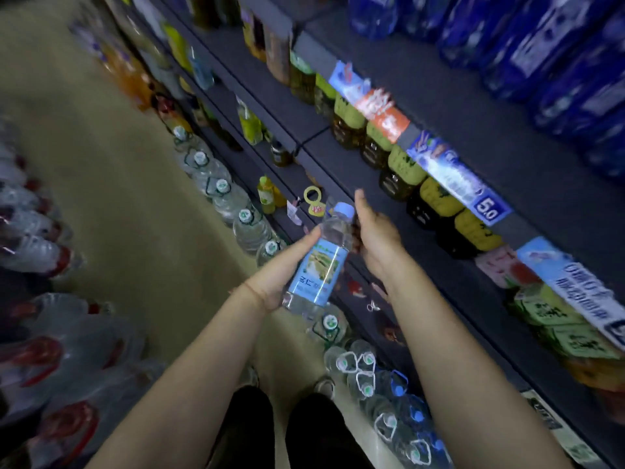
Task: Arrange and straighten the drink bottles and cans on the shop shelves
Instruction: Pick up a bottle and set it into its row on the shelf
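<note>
Centre of the frame: the left hand [284, 275] grips a small water bottle [321, 262] around its lower body, thumb up along the near side over the pale blue label. The bottle is off the shelf, tilted, blue cap toward the upper right, held over the aisle edge of the lower shelf [449, 286]. The right hand [375, 238] sits just beside the bottle's upper half, fingers straight and relaxed, holding nothing; whether it touches the bottle is unclear through the blur.

Right of the frame: a row of dark tea bottles [406, 170] with yellow-green wraps under the price tags [487, 208]. Large water jugs [250, 228] line the floor along the shelf foot.

Step in hand, as I read it: placing this bottle back in a row.

To do it well:
- Bring it upright before it goes in, so the cap clears the shelf above.
- Let the free hand steady the neck or hold neighbours back.
- Turn the label to the aisle, base flat, flush with the row front.

Risk: tilted entry could topple neighbours.
</note>
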Demonstrator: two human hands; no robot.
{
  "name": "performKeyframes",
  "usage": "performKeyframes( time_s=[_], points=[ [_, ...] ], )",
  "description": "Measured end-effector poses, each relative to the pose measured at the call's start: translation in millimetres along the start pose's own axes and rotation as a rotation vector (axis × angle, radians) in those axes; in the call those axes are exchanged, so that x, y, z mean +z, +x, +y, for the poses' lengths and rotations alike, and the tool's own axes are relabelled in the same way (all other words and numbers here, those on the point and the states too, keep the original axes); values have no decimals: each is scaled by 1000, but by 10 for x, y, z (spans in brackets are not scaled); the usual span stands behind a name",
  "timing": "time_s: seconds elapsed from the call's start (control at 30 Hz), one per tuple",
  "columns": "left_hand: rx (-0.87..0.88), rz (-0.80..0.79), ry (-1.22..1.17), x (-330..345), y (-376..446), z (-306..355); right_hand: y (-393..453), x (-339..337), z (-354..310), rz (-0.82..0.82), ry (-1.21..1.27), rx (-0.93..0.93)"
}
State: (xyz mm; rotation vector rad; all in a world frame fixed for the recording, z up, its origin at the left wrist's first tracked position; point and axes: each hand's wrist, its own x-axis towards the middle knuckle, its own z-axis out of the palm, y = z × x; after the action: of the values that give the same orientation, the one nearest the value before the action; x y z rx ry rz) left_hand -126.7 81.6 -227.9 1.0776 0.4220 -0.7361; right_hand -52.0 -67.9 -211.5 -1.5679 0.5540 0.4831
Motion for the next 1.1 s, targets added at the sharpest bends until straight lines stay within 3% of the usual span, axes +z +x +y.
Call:
performKeyframes(
  time_s=[0.27, 0.4, 0.63, 0.83, 1.0, 1.1],
  points=[
    [485, 196, -38, 478, -717, 1009, -821, 62, -890, -462, -251, -363],
    [782, 194, 34, 854, -1054, 1552, -1166, -10, -1452, -490, -363, -575],
    [1123, 46, 158, 1372, -1374, 2512, -1682, -163, -2499, -218, -311, -1008],
    [1257, 183, 272, 1686, -1384, 3094, -1956, -200, -3084, 344, -271, -1329],
    [1309, 215, 471, 2011, -1203, 3243, -2073, -458, -3298, 712, -253, -1354],
    [1426, 250, 701, 2132, -1086, 3235, -2072, -588, -3351, 816, -278, -1303]
  ],
)
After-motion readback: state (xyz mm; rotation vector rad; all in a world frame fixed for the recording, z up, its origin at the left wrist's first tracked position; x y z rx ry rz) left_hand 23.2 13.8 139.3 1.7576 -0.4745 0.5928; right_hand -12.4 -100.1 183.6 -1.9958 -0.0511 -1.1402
